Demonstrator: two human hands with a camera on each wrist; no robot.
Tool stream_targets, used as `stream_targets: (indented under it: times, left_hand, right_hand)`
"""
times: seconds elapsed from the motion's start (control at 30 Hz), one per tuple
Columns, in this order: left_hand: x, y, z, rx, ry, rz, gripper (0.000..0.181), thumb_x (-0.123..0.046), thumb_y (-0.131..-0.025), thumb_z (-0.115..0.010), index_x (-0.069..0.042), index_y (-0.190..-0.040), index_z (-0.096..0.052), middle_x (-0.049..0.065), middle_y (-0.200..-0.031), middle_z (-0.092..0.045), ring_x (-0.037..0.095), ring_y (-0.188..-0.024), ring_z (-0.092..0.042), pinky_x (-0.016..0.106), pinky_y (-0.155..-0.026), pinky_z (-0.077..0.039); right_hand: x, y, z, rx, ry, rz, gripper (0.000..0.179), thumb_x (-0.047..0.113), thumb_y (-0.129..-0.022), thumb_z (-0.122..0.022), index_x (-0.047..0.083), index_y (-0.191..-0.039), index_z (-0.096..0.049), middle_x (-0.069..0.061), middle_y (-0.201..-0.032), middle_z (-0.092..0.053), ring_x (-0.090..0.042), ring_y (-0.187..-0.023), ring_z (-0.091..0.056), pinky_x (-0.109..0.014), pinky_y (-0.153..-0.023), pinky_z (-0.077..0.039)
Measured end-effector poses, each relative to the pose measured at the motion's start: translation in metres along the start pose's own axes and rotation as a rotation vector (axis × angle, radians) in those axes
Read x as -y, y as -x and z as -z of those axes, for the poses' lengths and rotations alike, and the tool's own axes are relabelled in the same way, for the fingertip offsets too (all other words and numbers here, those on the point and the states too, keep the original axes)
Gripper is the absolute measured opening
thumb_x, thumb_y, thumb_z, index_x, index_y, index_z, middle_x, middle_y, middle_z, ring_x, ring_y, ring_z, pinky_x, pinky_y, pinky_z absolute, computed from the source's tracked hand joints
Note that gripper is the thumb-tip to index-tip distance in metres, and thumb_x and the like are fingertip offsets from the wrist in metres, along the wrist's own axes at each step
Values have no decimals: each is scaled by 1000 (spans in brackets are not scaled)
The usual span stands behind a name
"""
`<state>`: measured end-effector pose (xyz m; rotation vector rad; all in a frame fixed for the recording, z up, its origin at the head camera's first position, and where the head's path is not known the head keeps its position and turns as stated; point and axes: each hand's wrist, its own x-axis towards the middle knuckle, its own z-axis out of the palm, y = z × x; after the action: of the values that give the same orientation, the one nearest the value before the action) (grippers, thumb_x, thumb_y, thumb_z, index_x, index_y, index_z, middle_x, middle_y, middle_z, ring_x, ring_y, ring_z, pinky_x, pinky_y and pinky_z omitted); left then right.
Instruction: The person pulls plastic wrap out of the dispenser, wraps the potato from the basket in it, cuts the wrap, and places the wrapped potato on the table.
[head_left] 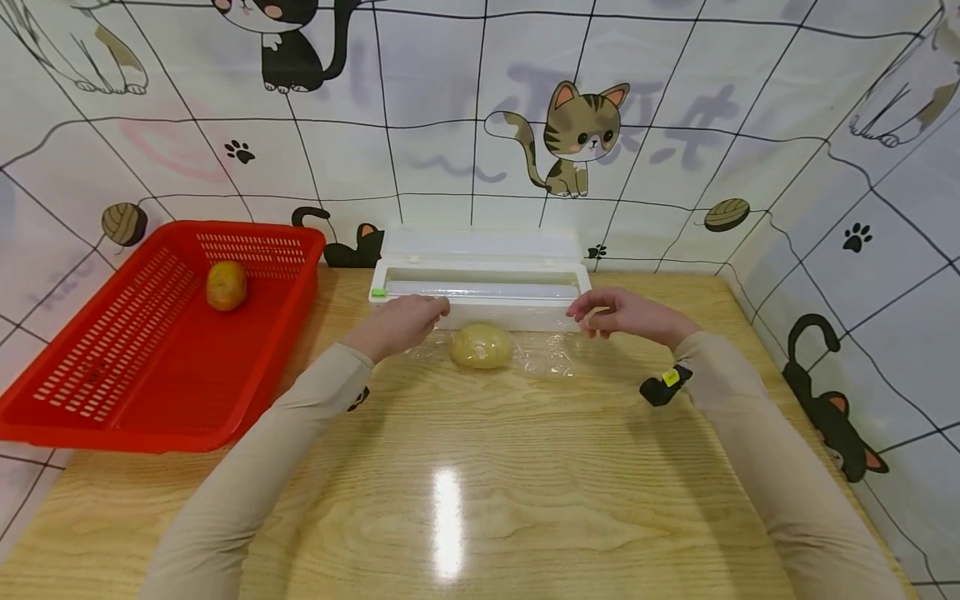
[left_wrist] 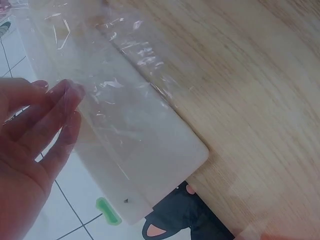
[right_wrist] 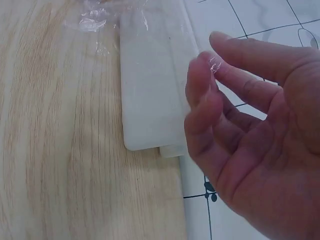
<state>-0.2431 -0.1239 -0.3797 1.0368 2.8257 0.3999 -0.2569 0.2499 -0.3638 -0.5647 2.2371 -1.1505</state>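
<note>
A pale yellow potato [head_left: 482, 347] lies on the table close in front of a white cling film dispenser [head_left: 510, 316]. Clear cling film [head_left: 546, 354] spreads around the potato and shines in creases on either side. My left hand [head_left: 405, 323] is at the dispenser's front, left of the potato; in the left wrist view its fingertips pinch the film's edge. At the dispenser's right end, my right hand [head_left: 626, 315] has bent fingers. A glinting bit of film [right_wrist: 215, 65] is caught at its fingertips. The dispenser's lid [head_left: 480, 242] stands raised, with the film roll [head_left: 487, 289] showing inside.
A red plastic basket [head_left: 258, 367] stands at the left, with one brownish-yellow potato [head_left: 227, 286] inside. Behind the dispenser and along the right, a cat-patterned sheet [head_left: 442, 158] hangs as a wall. The wooden table [head_left: 540, 483] reflects a bright light.
</note>
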Motion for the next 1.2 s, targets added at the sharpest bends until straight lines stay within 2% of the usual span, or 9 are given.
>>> stream_targets:
  times: [0.13,0.3,0.4,0.53,0.73,0.83,0.97,1.07,1.2]
  left_hand:
    - [0,0,0,-38,-32,-31,16,-11,-97,-56,-2,-109,-60,9,-98,-68,22,-74,-60,38,-69,-51]
    - [-4,-1,0,-77,-135,-32,20,-21,-95,-62,-3,-103,-60,4,-85,-64,18,-63,-54,36,-58,-49]
    - [-8,-4,0,-72,-182,5,23,-25,-95,-63,-4,-103,-60,4,-87,-65,18,-66,-57,36,-60,-50]
    - [-15,-12,-1,-37,-160,59,23,-25,-95,-64,-5,-104,-61,6,-91,-67,21,-74,-61,37,-65,-51]
    - [-23,-22,-6,-25,-157,91,10,-10,-97,-58,-6,-105,-63,7,-94,-70,27,-78,-65,40,-64,-52]
    - [-24,-24,-8,-39,-161,103,14,-3,-96,-54,-7,-106,-63,7,-94,-70,27,-76,-64,40,-62,-51]
    - [-21,-23,-9,-78,-138,80,10,-7,-95,-57,-7,-104,-62,6,-90,-68,24,-72,-62,39,-61,-50]
    - [-19,-21,-8,-99,-120,56,10,-16,-95,-62,-7,-101,-61,4,-85,-66,22,-70,-59,38,-60,-48]
    - [-19,-19,-8,-103,-120,42,19,-24,-94,-65,-6,-101,-60,5,-84,-64,22,-70,-58,40,-60,-48]
  right_hand:
    - [7,0,-1,-51,88,-40,35,15,-97,-58,-2,-127,-53,-19,-110,-57,-38,-90,-52,-36,-70,-46]
    - [25,-4,-11,-196,388,15,38,21,-92,-67,-3,-120,-57,-18,-110,-56,-32,-85,-56,-41,-75,-46]
    - [37,-12,-25,-277,548,73,34,19,-90,-69,-3,-114,-59,-19,-108,-54,-30,-84,-54,-44,-77,-46]
    - [45,-27,-48,-332,692,124,29,19,-89,-71,1,-109,-60,-15,-104,-54,-29,-90,-53,-43,-77,-46]
    - [45,-45,-71,-407,903,173,29,18,-84,-76,3,-99,-56,-10,-92,-53,-27,-80,-51,-38,-64,-46]
    - [45,-50,-74,-437,956,207,20,10,-85,-74,5,-92,-55,-9,-85,-52,-27,-75,-50,-37,-59,-45]
    - [47,-53,-74,-445,964,240,13,2,-88,-66,7,-85,-55,-8,-83,-51,-24,-70,-48,-34,-54,-42]
    - [50,-54,-76,-408,923,223,11,3,-89,-65,7,-88,-55,-8,-86,-49,-21,-66,-48,-32,-51,-40]
    - [56,-55,-80,-337,883,163,16,10,-88,-68,7,-100,-58,-7,-90,-51,-19,-64,-51,-33,-50,-41]
